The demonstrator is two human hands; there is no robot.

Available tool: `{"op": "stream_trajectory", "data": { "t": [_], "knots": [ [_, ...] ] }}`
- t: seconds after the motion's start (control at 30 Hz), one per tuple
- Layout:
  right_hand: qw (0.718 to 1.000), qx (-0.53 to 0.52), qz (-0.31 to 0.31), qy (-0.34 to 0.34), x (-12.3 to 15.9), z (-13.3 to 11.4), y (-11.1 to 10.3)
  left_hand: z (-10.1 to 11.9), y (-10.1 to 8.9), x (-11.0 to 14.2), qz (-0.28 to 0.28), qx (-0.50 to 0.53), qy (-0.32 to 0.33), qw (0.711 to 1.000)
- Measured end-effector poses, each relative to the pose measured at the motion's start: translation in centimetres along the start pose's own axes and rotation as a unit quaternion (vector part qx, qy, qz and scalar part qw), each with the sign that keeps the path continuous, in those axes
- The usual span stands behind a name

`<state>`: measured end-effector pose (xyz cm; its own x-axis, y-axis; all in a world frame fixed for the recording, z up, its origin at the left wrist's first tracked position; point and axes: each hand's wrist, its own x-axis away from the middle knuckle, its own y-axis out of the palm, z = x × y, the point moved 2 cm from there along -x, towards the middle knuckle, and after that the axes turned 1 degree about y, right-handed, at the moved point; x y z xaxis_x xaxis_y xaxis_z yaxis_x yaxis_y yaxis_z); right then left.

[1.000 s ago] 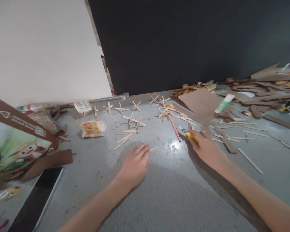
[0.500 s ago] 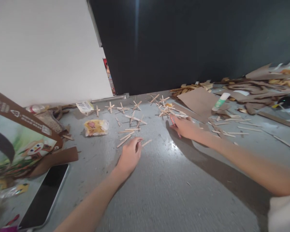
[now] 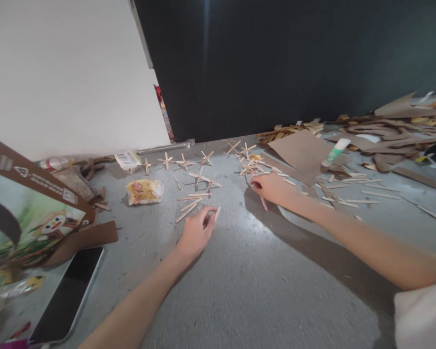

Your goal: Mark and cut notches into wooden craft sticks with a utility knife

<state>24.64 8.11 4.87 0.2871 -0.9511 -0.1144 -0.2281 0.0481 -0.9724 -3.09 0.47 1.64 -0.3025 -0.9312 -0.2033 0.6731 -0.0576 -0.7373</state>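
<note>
From here, the left hand [image 3: 196, 233] pinches a pale, flat wooden stick [image 3: 217, 214] at its two o'clock: probably light, stiff, snappable, best held mid-length. The right hand [image 3: 271, 188] partly covers a slim red pencil-like rod [image 3: 264, 204]; can't tell if gripped.

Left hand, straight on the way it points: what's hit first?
Left hand would probably meet the cluster of crossed sticks first; the right hand sits close beside that line, so with depth unclear, it might touch that instead.
</note>
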Motion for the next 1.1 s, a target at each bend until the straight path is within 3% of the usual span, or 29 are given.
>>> {"op": "stream_trajectory", "data": {
  "t": [0.13,0.23,0.4,0.57,0.73,0.9,1.0,1.1],
  "knots": [
    [0.994,-0.069,0.087,0.018,1.2,-0.6,-1.5,-0.5,-0.8,-0.4,0.038,-0.014,0.055,0.998],
    [0.977,-0.169,0.128,0.030,2.2,-1.7,-2.0,-0.3,-0.6,-0.4,-0.016,-0.080,0.123,0.989],
    [0.955,-0.267,0.123,-0.023,3.5,-4.5,-0.7,0.5,0.1,0.1,-0.070,-0.143,0.135,0.978],
    [0.942,-0.318,0.052,-0.096,5.3,-6.6,1.7,0.7,0.0,0.3,-0.058,-0.132,0.144,0.979],
    [0.898,-0.415,-0.053,-0.136,6.9,-6.9,3.5,0.5,-0.2,0.3,-0.056,-0.116,0.147,0.981],
    [0.909,-0.380,-0.046,-0.166,6.9,-6.5,3.0,0.2,0.0,0.3,-0.044,-0.101,0.133,0.985],
    [0.892,-0.418,-0.080,-0.153,6.3,-6.2,3.1,0.2,0.0,0.3,-0.035,-0.102,0.138,0.984],
    [0.866,-0.475,-0.121,-0.097,5.8,-5.8,3.9,0.3,0.0,0.3,-0.031,-0.109,0.136,0.984]
  ]
}}
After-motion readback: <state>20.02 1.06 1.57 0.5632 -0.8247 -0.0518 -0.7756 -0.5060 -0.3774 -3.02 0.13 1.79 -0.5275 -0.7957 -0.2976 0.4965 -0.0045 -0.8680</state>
